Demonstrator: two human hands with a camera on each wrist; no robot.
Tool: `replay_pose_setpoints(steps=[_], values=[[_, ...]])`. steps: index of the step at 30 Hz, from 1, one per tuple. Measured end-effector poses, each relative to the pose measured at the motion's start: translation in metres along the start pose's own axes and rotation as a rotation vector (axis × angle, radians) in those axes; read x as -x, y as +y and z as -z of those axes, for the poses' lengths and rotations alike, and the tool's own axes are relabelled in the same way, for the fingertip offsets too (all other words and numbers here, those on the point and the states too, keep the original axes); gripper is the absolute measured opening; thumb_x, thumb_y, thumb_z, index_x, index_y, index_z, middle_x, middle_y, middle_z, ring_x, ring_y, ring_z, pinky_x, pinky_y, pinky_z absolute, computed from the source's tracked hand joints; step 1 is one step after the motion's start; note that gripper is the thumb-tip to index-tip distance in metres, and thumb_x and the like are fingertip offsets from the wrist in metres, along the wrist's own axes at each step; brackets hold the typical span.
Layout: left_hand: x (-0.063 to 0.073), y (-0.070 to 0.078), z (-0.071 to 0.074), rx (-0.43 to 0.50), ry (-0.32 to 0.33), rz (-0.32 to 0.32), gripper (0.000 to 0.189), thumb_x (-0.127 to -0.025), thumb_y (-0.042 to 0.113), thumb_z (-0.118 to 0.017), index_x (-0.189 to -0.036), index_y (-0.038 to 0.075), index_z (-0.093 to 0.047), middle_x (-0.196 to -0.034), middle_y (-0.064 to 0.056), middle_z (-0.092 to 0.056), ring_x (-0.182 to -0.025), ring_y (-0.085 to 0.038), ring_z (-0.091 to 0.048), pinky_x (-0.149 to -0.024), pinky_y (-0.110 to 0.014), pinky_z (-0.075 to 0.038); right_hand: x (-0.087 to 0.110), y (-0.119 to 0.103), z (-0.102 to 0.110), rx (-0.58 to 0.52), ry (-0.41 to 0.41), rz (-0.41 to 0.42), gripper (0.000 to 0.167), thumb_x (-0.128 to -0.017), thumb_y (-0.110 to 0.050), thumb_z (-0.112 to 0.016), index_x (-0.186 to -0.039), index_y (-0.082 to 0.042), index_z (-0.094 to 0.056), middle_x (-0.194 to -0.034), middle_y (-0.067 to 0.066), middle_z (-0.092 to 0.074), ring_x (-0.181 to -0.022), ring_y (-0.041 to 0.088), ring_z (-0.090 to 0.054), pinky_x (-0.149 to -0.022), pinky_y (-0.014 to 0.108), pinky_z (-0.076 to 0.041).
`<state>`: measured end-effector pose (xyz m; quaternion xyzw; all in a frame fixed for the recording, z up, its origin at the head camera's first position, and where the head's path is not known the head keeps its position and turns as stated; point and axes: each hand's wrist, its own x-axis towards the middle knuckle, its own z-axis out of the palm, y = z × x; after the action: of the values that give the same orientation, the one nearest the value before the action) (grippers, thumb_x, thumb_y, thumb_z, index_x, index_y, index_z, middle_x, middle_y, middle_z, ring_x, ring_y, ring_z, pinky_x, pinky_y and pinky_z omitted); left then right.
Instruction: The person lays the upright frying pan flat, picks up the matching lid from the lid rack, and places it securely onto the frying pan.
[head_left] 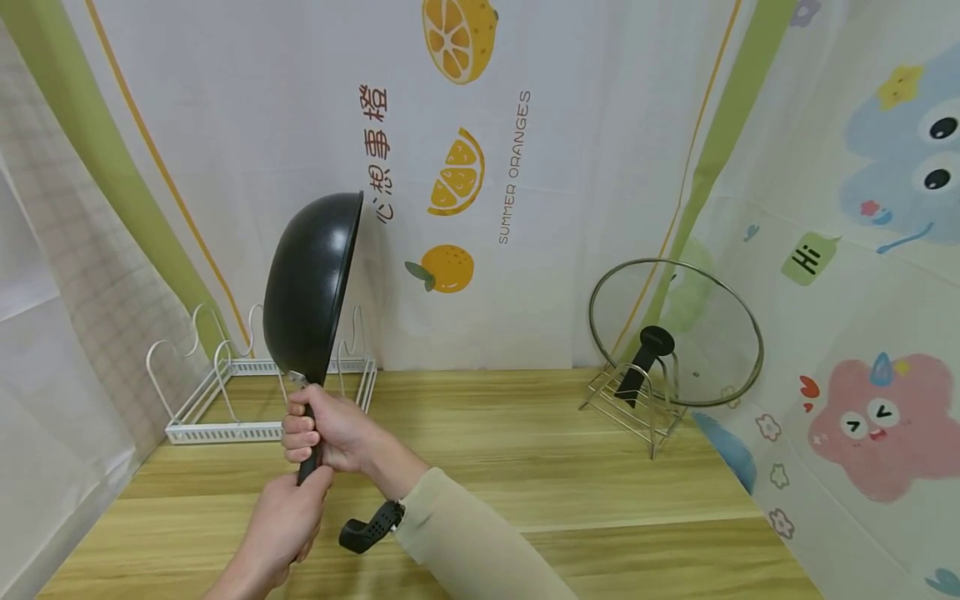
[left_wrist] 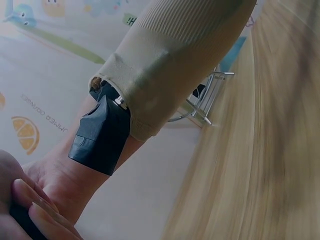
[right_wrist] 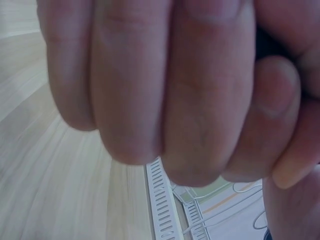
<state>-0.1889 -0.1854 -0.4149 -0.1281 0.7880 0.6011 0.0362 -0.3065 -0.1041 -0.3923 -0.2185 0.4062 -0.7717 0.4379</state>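
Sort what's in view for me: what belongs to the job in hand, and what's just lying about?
In the job:
Wok, held up off the table
Left hand and right hand, both gripping its handle

Lying about, it seems:
Rack, behind the wok; might belong, can't tell
Lid, resting on the stand

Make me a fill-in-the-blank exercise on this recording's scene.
The left hand and right hand both grip the ____ of the pan. In the head view, the ____ hand appears higher. In that view, the white rack stands on the ____ side of the table. The wire stand holds a lid whose knob is coloured ____.

Missing words: handle; right; left; black
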Motion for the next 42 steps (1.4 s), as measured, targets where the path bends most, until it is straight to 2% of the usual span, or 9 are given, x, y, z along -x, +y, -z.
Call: replay_pose_setpoints(steps=[21, 42], values=[[0.006, 0.01, 0.004, -0.016, -0.002, -0.034, 0.049, -0.105, 0.023, -0.05, -0.056, 0.017, -0.043, -0.043, 0.006, -0.039, -0.034, -0.01, -0.035, -0.036, -0.025, -0.032, 0.007, -0.011, -0.016, 0.043, 0.005, 0.015, 0.041, -0.112, -0.025, -0.039, -0.071, -0.023, -0.034, -0.059, -0.013, -0.032, -0.045, -0.001, -0.035, -0.05, 0.014, -0.032], [0.011, 0.014, 0.006, -0.014, 0.022, -0.035, 0.048, -0.104, 0.022, -0.052, -0.057, 0.019, -0.042, -0.043, 0.007, -0.039, -0.033, -0.01, -0.036, -0.036, -0.025, -0.033, 0.01, -0.018, -0.027, 0.057, -0.009, 0.037, 0.038, -0.112, -0.024, -0.039, -0.074, -0.024, -0.035, -0.058, -0.012, -0.031, -0.045, 0.001, -0.031, -0.049, 0.016, -0.03]])
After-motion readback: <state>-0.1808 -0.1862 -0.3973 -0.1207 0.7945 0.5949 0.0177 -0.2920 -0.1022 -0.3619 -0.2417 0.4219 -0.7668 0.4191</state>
